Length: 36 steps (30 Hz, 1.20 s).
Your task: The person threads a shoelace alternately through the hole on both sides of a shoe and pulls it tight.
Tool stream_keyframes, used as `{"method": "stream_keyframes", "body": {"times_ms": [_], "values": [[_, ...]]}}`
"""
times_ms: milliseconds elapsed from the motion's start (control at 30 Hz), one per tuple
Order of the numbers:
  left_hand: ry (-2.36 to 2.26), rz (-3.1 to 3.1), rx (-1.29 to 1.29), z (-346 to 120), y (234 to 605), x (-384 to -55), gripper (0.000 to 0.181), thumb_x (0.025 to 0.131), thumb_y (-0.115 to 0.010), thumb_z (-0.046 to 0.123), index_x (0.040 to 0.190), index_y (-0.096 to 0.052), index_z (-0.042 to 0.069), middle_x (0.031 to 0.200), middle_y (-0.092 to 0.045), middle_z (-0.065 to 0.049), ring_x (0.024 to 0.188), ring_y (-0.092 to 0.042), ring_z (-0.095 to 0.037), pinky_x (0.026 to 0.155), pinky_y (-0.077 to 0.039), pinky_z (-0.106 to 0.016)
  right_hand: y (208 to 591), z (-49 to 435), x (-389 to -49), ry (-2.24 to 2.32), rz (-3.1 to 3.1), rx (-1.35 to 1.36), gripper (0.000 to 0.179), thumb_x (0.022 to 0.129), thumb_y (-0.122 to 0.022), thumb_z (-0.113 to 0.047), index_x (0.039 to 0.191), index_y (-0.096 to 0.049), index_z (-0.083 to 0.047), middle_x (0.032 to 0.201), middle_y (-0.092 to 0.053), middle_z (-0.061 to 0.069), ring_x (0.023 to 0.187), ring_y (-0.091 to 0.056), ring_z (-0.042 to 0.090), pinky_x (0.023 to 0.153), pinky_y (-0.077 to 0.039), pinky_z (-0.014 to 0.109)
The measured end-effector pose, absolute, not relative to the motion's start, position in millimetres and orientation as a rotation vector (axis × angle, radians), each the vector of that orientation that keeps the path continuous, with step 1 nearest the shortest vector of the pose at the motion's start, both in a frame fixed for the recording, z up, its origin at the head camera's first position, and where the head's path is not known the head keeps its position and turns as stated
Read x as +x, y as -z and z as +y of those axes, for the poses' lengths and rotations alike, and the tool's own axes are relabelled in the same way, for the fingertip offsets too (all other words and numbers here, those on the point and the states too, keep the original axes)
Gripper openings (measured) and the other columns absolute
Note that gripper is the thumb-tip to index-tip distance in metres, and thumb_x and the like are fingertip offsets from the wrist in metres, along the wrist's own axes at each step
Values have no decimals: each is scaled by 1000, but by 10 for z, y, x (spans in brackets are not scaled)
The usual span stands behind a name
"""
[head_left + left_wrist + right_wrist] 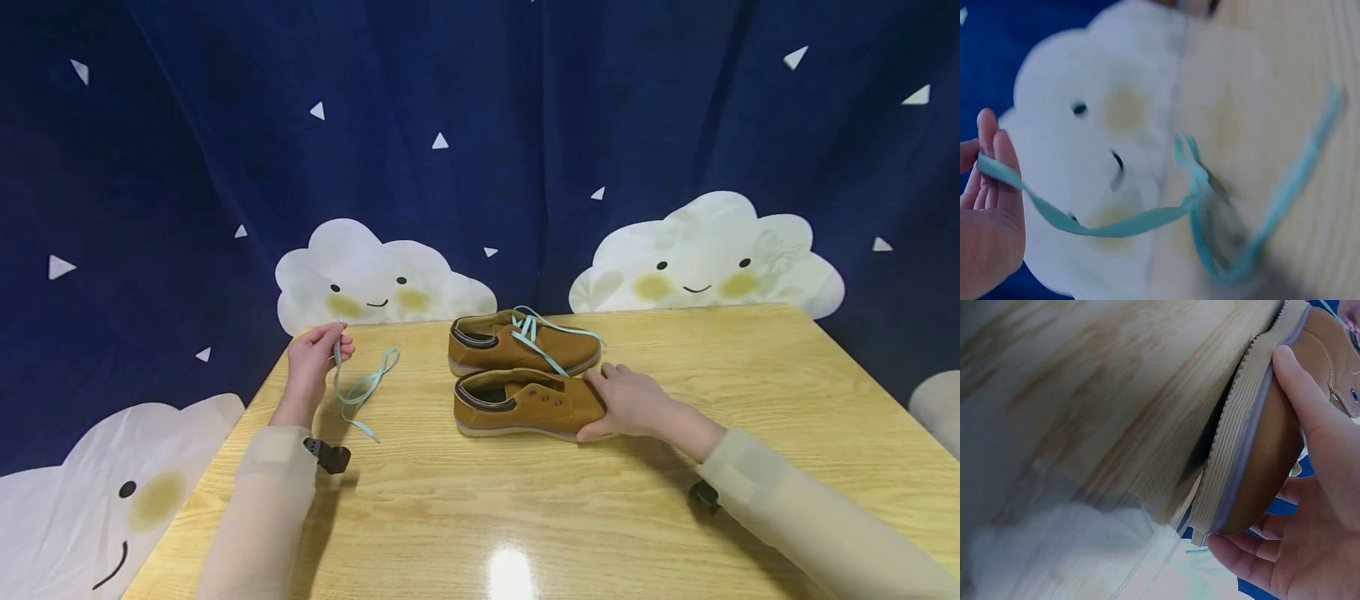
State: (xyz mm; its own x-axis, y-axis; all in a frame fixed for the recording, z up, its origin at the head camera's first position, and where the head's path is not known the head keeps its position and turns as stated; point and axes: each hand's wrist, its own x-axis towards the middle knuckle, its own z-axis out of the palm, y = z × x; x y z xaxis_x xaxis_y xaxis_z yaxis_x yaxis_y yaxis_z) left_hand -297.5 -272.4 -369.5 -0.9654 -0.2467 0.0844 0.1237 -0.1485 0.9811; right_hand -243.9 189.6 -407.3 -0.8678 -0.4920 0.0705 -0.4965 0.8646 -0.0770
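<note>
Between its thumb and fingers, my left hand (309,367) pinches one end of a light-blue shoelace (363,392) at the table's left side. The lace hangs from the fingers, and its rest lies loosely looped on the table; the left wrist view shows it as a flat, twisted band (1110,227). My right hand (636,403) grips the toe of the nearer brown shoe (525,410), whose visible eyelets carry no lace. In the right wrist view the thumb (1297,381) lies along the shoe's side, fingers around the toe. Right behind stands the other brown shoe (491,350), with a light-blue lace in it.
Both shoes stand side by side, toes to the right, on a light wooden table (450,508). A dark blue curtain (525,150) with white clouds and small triangles hangs along the table's back and left edges. Each wrist carries a small black camera.
</note>
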Motion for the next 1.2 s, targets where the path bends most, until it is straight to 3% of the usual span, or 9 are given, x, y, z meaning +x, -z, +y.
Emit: {"method": "stream_keyframes", "body": {"times_ms": [67, 267, 567, 767, 867, 967, 1200], "values": [[2210, -1851, 70, -2617, 3626, -2944, 11, 96, -61, 9, 97, -64, -2, 66, -65, -1, 53, -61, -7, 55, -51, -18, 4071, 1897, -2438, -145, -2985, 795, 94, 65, -75, -70, 127, -52, -4, 99, -56, 15, 84, -56, 31, 62, -49, 48], [2177, -1939, -144, -2221, 3476, -2769, 21, 98, -59, 11, 105, -65, -7, 69, -67, -1, 54, -61, -7, 56, -52, -20, 4060, 1898, -2430, -159, -2990, 785, 95, 65, -75, -71, 128, -52, -4, 102, -56, 16, 87, -56, 32, 64, -49, 48], [2255, -2122, -356, -1680, 3489, -2476, 13, 98, -59, 11, 94, -67, 2, 74, -68, -4, 60, -65, -11, 64, -56, -27, 4046, 1897, -2411, -185, -2983, 781, 98, 66, -73, -72, 135, -51, -6, 103, -57, 14, 89, -56, 32, 64, -49, 47], [2318, -2233, -485, -1381, 3578, -2273, 20, 99, -57, 9, 97, -63, -10, 74, -67, -7, 59, -65, -12, 63, -55, -28, 4011, 1906, -2389, -255, -3015, 782, 96, 72, -70, -71, 138, -50, -4, 120, -56, 21, 103, -56, 39, 73, -49, 54], [2304, -2314, -540, -1235, 3607, -2179, 25, 99, -57, 10, 103, -61, -14, 76, -68, -6, 61, -66, -12, 60, -52, -23, 3996, 1904, -2385, -372, -2961, 802, 86, 76, -68, -68, 134, -55, -5, 127, -55, 19, 111, -55, 39, 81, -48, 57], [2300, -2381, -562, -1096, 3644, -2113, 27, 98, -58, 11, 105, -62, -15, 78, -69, -6, 64, -67, -12, 57, -48, -19, 3969, 1888, -2385, -641, -2886, 849, 67, 83, -70, -57, 124, -63, -5, 122, -60, 12, 109, -58, 32, 85, -48, 52], [2394, -2402, -593, -807, 3820, -2040, 26, 96, -60, 5, 103, -63, -19, 77, -71, -12, 63, -68, -12, 66, -55, -26, 3990, 1829, -2399, -1253, -2773, 952, 17, 88, -73, -17, 98, -72, -4, 89, -69, -3, 78, -63, 10, 71, -52, 30]]}}
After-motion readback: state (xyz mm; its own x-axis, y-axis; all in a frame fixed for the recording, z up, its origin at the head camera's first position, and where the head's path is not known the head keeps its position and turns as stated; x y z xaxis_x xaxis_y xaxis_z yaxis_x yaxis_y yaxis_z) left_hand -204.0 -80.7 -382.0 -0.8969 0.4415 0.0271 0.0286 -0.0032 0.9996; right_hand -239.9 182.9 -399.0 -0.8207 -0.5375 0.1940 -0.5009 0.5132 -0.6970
